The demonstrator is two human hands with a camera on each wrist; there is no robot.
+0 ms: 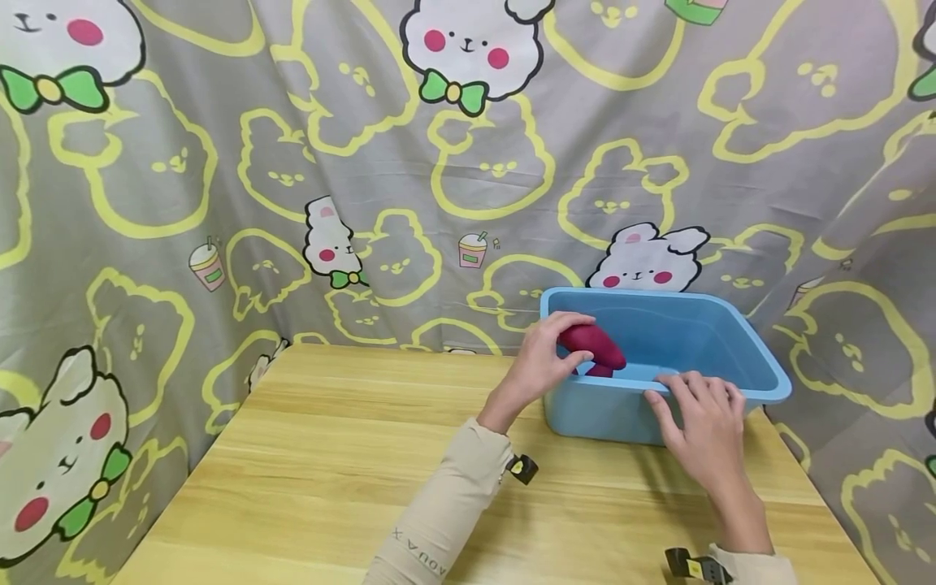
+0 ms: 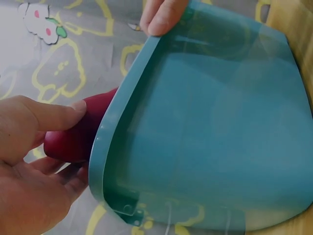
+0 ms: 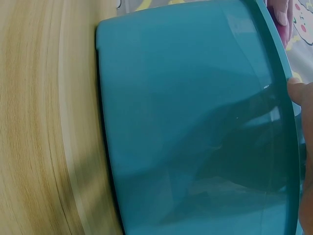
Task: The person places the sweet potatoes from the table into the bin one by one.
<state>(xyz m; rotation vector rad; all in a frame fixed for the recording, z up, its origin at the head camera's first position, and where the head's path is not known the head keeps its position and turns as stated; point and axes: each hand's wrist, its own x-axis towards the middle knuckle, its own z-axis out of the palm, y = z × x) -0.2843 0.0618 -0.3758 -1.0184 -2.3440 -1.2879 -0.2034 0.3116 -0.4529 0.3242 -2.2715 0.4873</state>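
A blue plastic bin (image 1: 607, 416) stands at the right of the table. At its left end my left hand (image 1: 539, 364) grips a smooth, rounded dark red object (image 1: 595, 344), thumb on one side and fingers on the other. In the left wrist view the red object (image 2: 80, 129) shows just past the bin's rim (image 2: 110, 122), which hides part of it; I cannot tell its kind. My right hand (image 1: 705, 426) holds the bin's front rim, fingers bent over the edge. Its thumb (image 3: 296, 90) lies at the rim in the right wrist view.
The wooden table (image 1: 307, 463) extends to the left and front of the bin. Behind it hangs a grey curtain (image 1: 409, 179) with cartoon animals, closing off the back and sides. Black straps with small devices (image 1: 522, 469) sit at both wrists.
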